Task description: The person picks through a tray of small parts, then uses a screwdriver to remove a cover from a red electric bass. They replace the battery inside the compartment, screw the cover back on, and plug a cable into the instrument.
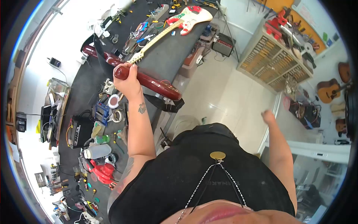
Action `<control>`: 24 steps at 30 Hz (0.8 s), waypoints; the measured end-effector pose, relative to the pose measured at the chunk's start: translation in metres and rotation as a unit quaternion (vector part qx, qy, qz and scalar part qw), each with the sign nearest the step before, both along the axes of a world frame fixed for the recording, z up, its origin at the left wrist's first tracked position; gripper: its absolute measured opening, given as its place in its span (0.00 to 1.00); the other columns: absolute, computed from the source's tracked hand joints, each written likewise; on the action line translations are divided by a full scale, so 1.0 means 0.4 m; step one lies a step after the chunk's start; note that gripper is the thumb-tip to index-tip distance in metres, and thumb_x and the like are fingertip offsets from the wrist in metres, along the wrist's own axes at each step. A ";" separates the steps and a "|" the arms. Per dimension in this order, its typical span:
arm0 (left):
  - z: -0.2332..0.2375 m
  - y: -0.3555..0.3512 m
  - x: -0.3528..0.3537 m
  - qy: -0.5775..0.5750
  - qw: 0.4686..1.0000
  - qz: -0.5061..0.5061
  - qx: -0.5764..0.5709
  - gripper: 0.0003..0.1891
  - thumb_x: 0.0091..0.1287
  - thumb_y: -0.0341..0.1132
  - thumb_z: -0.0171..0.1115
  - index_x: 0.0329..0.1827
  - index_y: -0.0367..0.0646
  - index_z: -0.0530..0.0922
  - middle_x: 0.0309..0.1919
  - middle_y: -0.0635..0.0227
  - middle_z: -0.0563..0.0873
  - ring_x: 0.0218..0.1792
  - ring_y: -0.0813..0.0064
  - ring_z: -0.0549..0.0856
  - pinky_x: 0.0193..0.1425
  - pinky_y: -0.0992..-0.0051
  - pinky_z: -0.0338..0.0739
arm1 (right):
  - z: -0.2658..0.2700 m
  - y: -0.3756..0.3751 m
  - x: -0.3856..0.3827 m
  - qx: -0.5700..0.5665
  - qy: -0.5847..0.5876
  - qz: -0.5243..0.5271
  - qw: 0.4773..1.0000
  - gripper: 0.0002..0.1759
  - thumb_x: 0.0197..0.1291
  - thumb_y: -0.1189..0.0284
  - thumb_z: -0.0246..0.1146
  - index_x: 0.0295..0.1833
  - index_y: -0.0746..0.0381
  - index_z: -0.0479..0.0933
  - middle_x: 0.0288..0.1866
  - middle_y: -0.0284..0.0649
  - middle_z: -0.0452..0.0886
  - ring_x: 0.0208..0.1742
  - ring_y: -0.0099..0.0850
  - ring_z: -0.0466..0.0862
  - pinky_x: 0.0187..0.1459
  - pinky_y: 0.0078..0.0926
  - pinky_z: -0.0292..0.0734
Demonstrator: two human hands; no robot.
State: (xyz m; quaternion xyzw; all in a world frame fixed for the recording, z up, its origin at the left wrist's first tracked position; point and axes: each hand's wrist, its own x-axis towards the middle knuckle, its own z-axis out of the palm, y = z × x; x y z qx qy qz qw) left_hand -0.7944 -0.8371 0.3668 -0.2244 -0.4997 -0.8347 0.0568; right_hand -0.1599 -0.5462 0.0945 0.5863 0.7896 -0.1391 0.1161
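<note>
My left hand (128, 79) is wrapped round the rounded end of a glossy dark red guitar body (158, 86), seen nearly edge-on above the dark workbench (80, 93). Black material hangs under and behind this body. Past my left hand, a cream and red electric guitar (194, 18) lies on the bench, its headstock just beyond my fingers. My right hand (267, 116) hangs out to the right over the floor, small and blurred; its fingers cannot be made out clearly, and no held object shows.
Tools, tape rolls, a small black amplifier (79, 132), a white bottle (97, 151) and a red object (101, 171) crowd the bench at left. Another amplifier (223, 44) stands on the floor. A wooden drawer cabinet (266, 56) is at upper right, and an acoustic guitar (327, 91) hangs beyond.
</note>
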 end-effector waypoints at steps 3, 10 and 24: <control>-0.054 0.080 -0.062 0.018 0.997 0.073 -0.033 0.16 0.59 0.15 0.71 0.46 0.39 0.79 0.41 0.66 0.86 0.42 0.75 0.86 0.50 0.73 0.84 | 0.185 0.192 -0.297 -0.047 0.331 -0.192 0.923 0.14 0.67 0.63 0.60 0.42 0.64 0.82 0.38 0.42 0.88 0.37 0.36 0.88 0.40 0.37 0.82; -0.196 0.178 -0.139 0.054 0.986 0.148 -0.058 0.18 0.62 0.18 0.74 0.51 0.39 0.76 0.43 0.65 0.86 0.46 0.73 0.86 0.57 0.69 0.83 | 0.151 0.326 -0.770 -0.188 0.296 0.098 0.931 0.13 0.66 0.66 0.62 0.42 0.64 0.84 0.34 0.40 0.88 0.34 0.31 0.87 0.41 0.32 0.82; -0.191 0.142 -0.048 0.025 0.908 0.266 -0.323 0.14 0.58 0.26 0.73 0.47 0.41 0.82 0.49 0.62 0.92 0.60 0.64 0.82 0.78 0.58 0.63 | 0.099 0.625 -1.775 -0.116 0.209 0.457 0.857 0.14 0.61 0.64 0.66 0.45 0.63 0.84 0.45 0.52 0.89 0.51 0.48 0.88 0.54 0.47 0.82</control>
